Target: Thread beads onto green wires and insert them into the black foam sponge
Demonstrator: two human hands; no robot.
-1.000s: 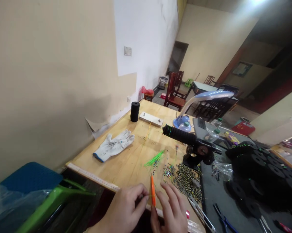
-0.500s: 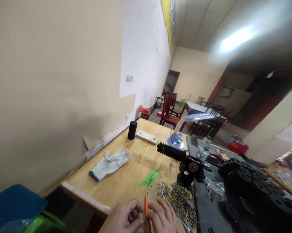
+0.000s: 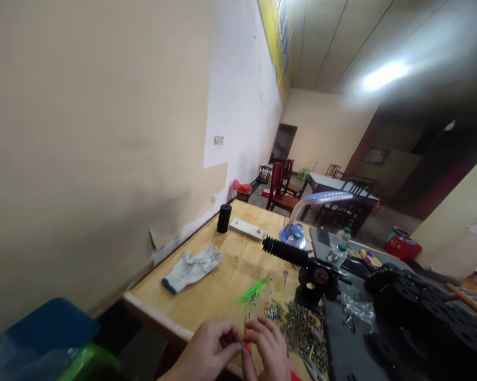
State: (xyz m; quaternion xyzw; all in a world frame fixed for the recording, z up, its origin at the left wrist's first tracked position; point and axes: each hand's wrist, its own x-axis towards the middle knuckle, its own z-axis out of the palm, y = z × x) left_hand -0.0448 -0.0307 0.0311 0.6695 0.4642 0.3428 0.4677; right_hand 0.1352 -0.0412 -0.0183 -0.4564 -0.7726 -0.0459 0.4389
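Note:
My two hands meet at the bottom edge of the view, over the near side of a wooden table (image 3: 207, 296). My left hand (image 3: 209, 352) is curled, its fingertips pinched against something small and dark that I cannot make out. My right hand (image 3: 268, 349) is also curled, fingers closed on a thin orange stick (image 3: 247, 333) that pokes up between the two hands. Just beyond them lie a bunch of green strands (image 3: 253, 290) and a heap of small dark and yellow beads (image 3: 304, 330).
A white work glove (image 3: 193, 267) lies to the left. Behind it stand a black spool (image 3: 223, 218), a white board with pegs (image 3: 247, 228) and a blue desk lamp (image 3: 302, 211). A black winding device with a ribbed rod (image 3: 302, 262) and stacked black discs (image 3: 421, 307) fill the right.
The view has tilted upward, so my hands sit lower in the frame. They have drawn closer together, and less of the orange stick shows between them.

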